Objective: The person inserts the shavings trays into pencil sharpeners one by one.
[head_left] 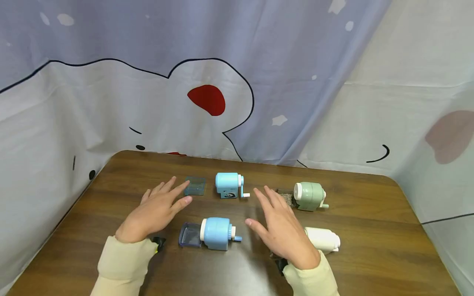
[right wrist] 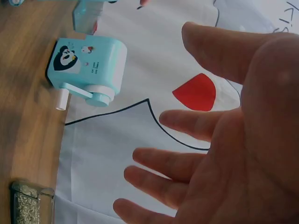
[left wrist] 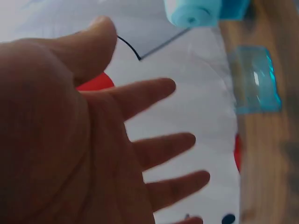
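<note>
My left hand [head_left: 153,211] hovers over the left part of the table with fingers spread, holding nothing. Just beyond its fingertips lies a teal see-through shavings drawer [head_left: 195,186], apart from the light blue pencil sharpener [head_left: 227,185] with a panda picture. My right hand [head_left: 279,226], also spread and holding nothing, is raised over the table right of centre. Between the hands stands a blue crank sharpener [head_left: 217,233] with a dark clear drawer [head_left: 190,235] beside it. A green sharpener [head_left: 310,196] stands beyond the right hand, and a white sharpener [head_left: 323,239] is partly hidden behind that hand.
Beside the green sharpener a drawer full of shavings [right wrist: 28,205] is partly covered by the right fingers in the head view. The brown wooden table [head_left: 370,246] ends at a printed curtain [head_left: 148,102] along the back.
</note>
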A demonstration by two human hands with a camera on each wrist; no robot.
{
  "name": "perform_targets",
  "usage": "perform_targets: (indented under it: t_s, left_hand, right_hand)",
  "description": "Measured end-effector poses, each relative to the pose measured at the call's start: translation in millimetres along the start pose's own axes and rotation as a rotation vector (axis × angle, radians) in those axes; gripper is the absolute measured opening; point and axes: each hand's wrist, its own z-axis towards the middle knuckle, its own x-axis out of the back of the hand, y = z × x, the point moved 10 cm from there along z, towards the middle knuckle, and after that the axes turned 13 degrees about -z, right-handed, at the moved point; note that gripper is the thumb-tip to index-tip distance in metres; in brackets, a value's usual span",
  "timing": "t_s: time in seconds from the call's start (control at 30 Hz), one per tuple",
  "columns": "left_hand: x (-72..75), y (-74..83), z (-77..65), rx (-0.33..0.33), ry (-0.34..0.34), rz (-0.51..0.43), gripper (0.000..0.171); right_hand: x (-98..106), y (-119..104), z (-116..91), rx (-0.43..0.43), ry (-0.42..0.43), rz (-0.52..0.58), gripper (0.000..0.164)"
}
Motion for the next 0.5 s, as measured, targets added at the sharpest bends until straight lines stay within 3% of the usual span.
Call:
perform_targets:
  t_s: [0.13,0.3,0.5]
  left_hand:
    - [-0.2,-12.7,-8.3,-0.028,-0.025,-0.029,0.070]
    - [-19.0,-26.5,-11.7,-0.081,-0.095,-0.141,0.085]
    - [-32.3,-35.8,-20.6,-0.158,-0.119,-0.177,0.104]
  right_hand:
    - [-3,-8,0,0.023,-0.011,-0.003,0.072]
    - [-6,-14,-1,0.045,-0.023,-0.002,0.070]
    - [-11,-25,0,0.079,-0.035,0.002,0.069]
